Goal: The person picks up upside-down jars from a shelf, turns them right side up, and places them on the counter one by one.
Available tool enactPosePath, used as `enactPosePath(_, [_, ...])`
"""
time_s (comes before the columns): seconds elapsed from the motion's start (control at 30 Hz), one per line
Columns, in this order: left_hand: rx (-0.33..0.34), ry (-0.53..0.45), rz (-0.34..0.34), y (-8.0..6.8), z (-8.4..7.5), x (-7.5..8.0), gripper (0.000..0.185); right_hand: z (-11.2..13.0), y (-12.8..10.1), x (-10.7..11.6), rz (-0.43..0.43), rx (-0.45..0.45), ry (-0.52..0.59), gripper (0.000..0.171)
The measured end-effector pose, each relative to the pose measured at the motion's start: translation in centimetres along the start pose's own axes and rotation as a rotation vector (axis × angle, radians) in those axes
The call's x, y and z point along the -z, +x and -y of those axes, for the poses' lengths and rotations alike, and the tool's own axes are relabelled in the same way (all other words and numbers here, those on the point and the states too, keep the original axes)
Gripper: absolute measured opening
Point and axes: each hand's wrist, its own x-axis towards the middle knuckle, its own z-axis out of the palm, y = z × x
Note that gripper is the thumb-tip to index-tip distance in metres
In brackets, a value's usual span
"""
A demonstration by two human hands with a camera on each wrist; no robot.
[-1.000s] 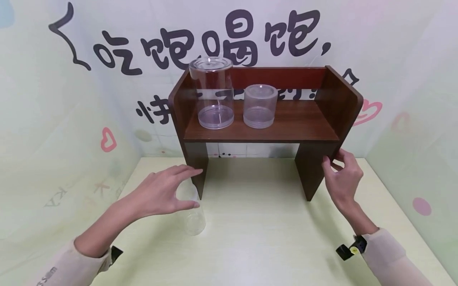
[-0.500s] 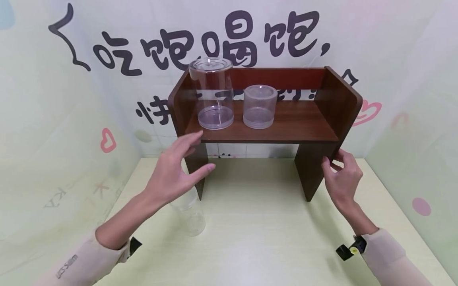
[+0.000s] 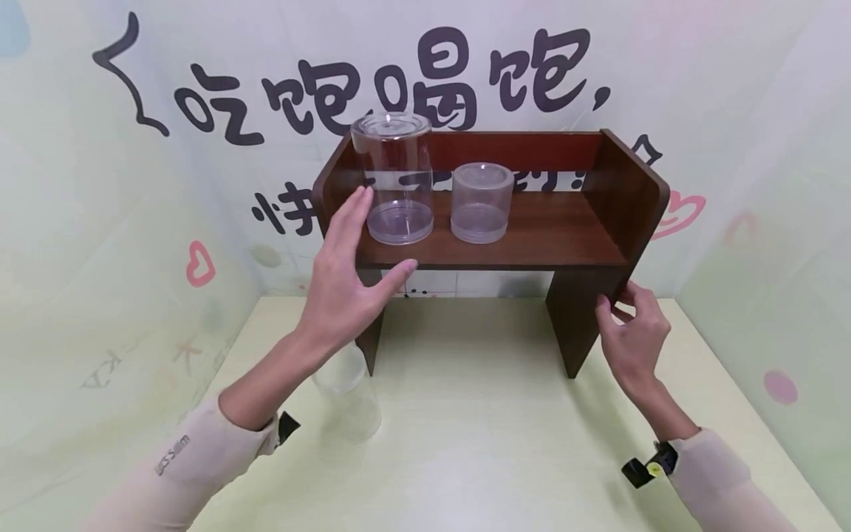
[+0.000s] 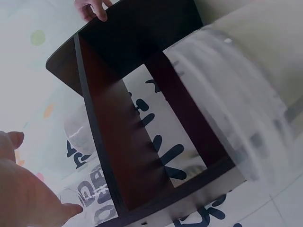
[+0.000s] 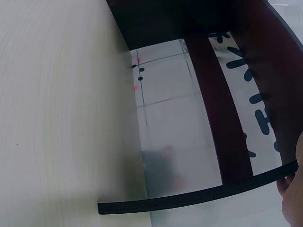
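Note:
A tall clear jar [image 3: 399, 174] stands on the upper board of a dark brown wooden shelf [image 3: 552, 233]. Beside it on the right is a shorter clear jar [image 3: 482, 203]. My left hand [image 3: 346, 277] is in front of the shelf's left end, fingers extended and thumb spread, its fingertips overlapping the tall jar's left side in the head view. With thumb and fingers, my right hand [image 3: 634, 332] pinches the front edge of the shelf's right side panel. Another clear container [image 3: 355, 399] is on the table, partly hidden behind my left forearm; it looms large in the left wrist view.
The shelf stands upright on a pale table [image 3: 465, 443], with an opening beneath its board. Behind and at both sides hangs a white printed cloth [image 3: 199, 170] with large black characters. Dark straps with small devices are at both cuffs.
My left hand has risen and moved right, from above the table container up to the tall jar, its fingers spreading. My right hand stays at the side panel.

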Motion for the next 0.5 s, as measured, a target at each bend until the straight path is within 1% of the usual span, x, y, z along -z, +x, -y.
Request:
enactPosePath(0.1, [-0.004,-0.007,-0.056,0.8,-0.1,-0.3,0.095,0.0,-0.3,-0.1,-0.001,0.0,0.005,0.027])
enactPosePath(0.2, [0.007,-0.013,-0.103,1.9,-0.2,-0.7,0.096,0.0,-0.3,-0.2,-0.007,0.004,0.012,0.028])
enactPosePath(0.3, [0.03,-0.025,-0.135,3.3,-0.2,-1.1,0.096,0.0,-0.3,-0.3,-0.01,0.005,0.015,0.028])
enactPosePath(0.5, [0.082,-0.024,-0.179,5.7,-0.1,-1.7,0.096,0.1,-0.3,-0.3,-0.02,0.007,0.024,0.027])
